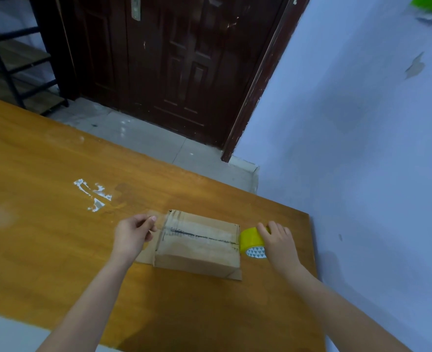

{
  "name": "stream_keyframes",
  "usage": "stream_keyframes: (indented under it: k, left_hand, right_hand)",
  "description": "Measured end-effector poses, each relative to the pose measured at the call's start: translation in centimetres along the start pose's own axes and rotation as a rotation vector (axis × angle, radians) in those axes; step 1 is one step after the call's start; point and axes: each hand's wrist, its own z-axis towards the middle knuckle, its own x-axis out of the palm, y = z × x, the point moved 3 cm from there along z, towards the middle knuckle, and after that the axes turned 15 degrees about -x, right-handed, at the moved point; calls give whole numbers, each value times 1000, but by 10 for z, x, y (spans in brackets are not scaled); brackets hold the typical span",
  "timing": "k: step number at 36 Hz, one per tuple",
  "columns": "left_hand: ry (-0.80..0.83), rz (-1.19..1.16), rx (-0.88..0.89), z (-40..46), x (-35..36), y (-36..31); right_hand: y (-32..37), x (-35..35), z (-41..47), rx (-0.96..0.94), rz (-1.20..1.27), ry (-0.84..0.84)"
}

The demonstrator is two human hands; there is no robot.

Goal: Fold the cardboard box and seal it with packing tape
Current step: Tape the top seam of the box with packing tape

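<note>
A small brown cardboard box (199, 246) lies on the wooden table (44, 224), its top flaps closed along a dark centre seam. Flaps at its bottom splay out flat on the table. My left hand (133, 236) is at the box's left end, thumb and fingers pinched on the free end of a clear tape strip. My right hand (278, 241) grips a yellow roll of packing tape (251, 241) at the box's right end. The clear strip between the hands is hard to make out over the box top.
White tape residue (93, 194) marks the table behind and left of the box. The table's right edge runs close to a pale wall (362, 148). A dark wooden door (174, 62) and a black metal shelf (14, 67) stand beyond the far edge.
</note>
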Motion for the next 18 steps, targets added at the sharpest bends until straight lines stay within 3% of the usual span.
stream_keyframes:
  k: [18]
  left_hand:
    - [115, -256, -245, 26, 11, 40]
  right_hand:
    - [0, 4, -1, 31, 37, 47]
